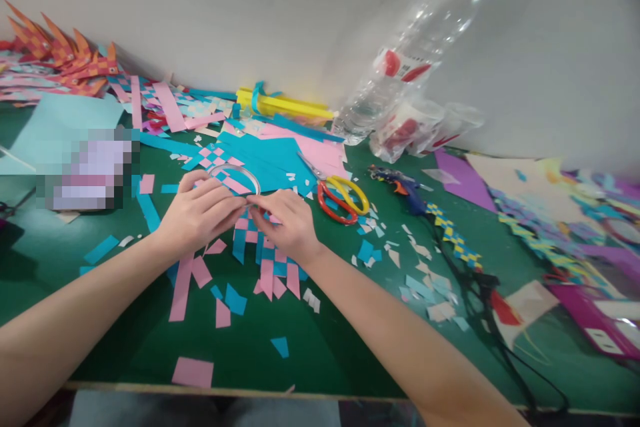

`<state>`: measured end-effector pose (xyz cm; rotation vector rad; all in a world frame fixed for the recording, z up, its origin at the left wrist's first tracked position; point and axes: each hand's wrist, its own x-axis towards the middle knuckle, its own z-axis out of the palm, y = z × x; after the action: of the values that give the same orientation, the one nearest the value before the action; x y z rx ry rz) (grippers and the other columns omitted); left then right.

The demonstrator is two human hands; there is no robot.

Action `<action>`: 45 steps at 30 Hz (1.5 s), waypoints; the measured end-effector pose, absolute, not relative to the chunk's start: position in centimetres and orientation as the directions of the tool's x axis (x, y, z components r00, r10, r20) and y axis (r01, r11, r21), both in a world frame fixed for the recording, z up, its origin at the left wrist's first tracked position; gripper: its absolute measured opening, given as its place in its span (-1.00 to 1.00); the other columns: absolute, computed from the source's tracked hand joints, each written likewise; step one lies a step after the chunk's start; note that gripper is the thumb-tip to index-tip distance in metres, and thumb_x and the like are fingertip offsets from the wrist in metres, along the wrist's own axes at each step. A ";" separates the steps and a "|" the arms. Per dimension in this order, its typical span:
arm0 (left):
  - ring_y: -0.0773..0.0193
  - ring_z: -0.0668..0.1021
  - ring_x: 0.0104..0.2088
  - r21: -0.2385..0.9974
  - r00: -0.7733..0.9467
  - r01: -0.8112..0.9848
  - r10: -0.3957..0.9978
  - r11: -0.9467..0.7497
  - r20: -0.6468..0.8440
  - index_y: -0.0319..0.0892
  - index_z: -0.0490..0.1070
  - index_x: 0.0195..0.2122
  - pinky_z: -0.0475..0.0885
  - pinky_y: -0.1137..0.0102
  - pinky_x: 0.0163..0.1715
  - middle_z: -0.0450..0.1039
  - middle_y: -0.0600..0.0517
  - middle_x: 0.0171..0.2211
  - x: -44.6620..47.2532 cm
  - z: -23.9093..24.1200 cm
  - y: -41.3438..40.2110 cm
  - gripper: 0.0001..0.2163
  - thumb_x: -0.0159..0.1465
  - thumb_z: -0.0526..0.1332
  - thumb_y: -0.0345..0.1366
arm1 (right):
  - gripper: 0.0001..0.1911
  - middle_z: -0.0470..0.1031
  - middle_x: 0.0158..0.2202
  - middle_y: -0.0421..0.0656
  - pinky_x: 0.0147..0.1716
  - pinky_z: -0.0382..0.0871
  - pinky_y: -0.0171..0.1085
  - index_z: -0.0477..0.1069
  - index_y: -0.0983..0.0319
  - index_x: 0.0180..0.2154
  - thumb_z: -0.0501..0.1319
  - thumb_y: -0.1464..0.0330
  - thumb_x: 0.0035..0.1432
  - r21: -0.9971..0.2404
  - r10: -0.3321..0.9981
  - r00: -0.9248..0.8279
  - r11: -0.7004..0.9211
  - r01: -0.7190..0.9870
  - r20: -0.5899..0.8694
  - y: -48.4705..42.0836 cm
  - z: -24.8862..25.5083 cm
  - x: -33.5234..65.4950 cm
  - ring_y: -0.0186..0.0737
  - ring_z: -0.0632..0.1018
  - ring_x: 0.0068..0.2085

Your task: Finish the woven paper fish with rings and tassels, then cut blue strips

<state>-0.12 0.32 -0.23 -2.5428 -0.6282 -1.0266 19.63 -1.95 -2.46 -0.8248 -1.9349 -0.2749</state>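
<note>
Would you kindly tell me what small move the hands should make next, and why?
Perhaps the right hand should pick gently at the edge of the clear ring, apparently a tape roll: the left hand holds it, and both hands meet at its near rim.

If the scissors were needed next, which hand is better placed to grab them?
The right hand, I'd judge: the scissors lie beside it on its outer side, while the left hand is farther away.
</note>
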 end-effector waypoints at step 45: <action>0.30 0.55 -0.46 -0.145 0.693 0.545 0.346 -0.826 0.632 -0.13 0.46 -0.26 0.37 0.30 -0.17 0.53 0.09 -0.49 0.2 -0.4 0.4 -0.87 0.33 0.12 -0.33 | -0.90 0.58 -0.31 -0.18 -0.26 0.42 -0.24 0.36 0.16 -0.23 0.15 0.45 0.22 -0.259 0.481 -0.297 0.789 0.557 0.825 -2.4 -2.5 19.5 -0.29 0.57 -0.27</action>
<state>0.15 0.35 -0.41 -2.5832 -0.7016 -0.8698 19.49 -2.37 -2.51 -0.7809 -1.9478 -0.0929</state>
